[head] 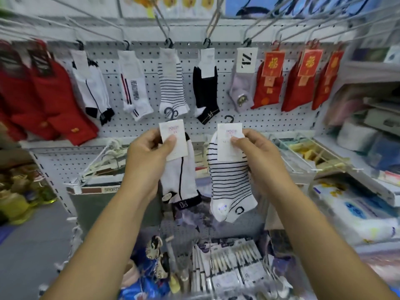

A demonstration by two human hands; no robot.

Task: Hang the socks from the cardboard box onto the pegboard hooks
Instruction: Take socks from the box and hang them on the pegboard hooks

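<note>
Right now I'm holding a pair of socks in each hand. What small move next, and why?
Probably raise the right hand and slip its striped socks onto the hook carrying the matching striped pair, up and to the left; their black hanger sticks up free. The left hand can wait with its black-lined socks.

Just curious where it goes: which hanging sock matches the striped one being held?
The white pair with thin black stripes, hanging just left of the black pair; no other has horizontal stripes.
</note>
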